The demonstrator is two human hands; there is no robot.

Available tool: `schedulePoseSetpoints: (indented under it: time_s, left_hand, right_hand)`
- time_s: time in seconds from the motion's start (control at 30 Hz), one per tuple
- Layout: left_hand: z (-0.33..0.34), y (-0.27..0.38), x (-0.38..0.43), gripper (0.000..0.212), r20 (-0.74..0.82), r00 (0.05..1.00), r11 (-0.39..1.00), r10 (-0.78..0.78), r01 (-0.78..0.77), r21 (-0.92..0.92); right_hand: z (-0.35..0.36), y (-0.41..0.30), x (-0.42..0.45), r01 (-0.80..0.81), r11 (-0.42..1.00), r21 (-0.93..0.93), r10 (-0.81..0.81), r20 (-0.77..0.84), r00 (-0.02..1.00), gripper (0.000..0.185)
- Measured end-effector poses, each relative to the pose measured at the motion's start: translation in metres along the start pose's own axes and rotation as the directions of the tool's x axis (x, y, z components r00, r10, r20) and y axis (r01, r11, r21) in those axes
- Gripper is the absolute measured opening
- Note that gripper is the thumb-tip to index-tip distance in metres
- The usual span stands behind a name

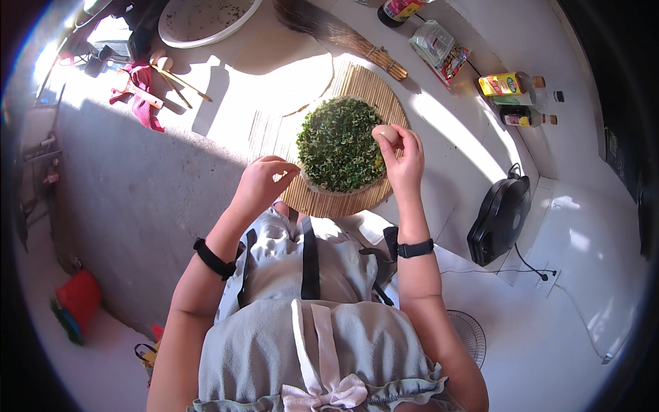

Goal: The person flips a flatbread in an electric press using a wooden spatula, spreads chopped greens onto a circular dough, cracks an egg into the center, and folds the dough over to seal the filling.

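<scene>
A brown-shelled egg is held between the thumb and fingers of my right hand, above the right edge of a round layer of chopped greens. The greens cover a thin round of dough, whose pale rim shows at the near side. My left hand is at the left rim of the dough, thumb and fingers close together; whether they pinch it I cannot tell. Beneath lies a round mat of stalks. A bare dough sheet overlaps its far side.
At the far left lie chopsticks, an egg and a red cloth. A white basin and a straw brush are at the back. Bottles stand right; a black electric griddle, with a cord, is nearer.
</scene>
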State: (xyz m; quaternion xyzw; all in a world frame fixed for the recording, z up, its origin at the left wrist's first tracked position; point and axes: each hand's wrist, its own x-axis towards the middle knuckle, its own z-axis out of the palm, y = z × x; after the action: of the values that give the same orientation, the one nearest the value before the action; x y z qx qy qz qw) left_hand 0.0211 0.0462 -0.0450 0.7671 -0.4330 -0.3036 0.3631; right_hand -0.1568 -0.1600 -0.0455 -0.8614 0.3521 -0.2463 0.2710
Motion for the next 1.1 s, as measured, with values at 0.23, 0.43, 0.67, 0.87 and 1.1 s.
schedulePoseSetpoints:
  time_s: [0.23,0.43,0.67,0.87,1.1]
  left_hand:
    - [0.006,0.003,-0.005,0.013,-0.013,0.999,0.999,-0.050,0.050,-0.013]
    - [0.006,0.006,-0.006,0.013,0.026,0.999,1.000,-0.029,0.029,0.005]
    - [0.013,0.012,-0.004,0.013,-0.022,0.999,0.999,-0.023,0.023,-0.033]
    - [0.007,0.006,-0.011,0.012,-0.049,0.998,0.999,-0.046,0.045,-0.026]
    - [0.005,0.017,-0.008,0.014,-0.027,0.997,0.997,0.070,-0.069,0.018]
  right_hand:
    - [-0.017,-0.035,-0.011,0.213,0.977,0.029,-0.202,-0.215,0.955,0.035]
    - [-0.028,-0.041,-0.011,0.044,0.973,0.225,-0.012,-0.141,0.990,0.031]
    - [0.003,-0.022,-0.024,0.090,0.995,0.030,-0.091,0.004,0.996,0.034]
    - [-0.034,-0.071,-0.014,0.169,0.971,0.170,-0.145,-0.145,0.979,0.034]
    - [-0.012,-0.033,-0.015,-0.008,0.997,0.082,0.008,-0.003,1.000,0.032]
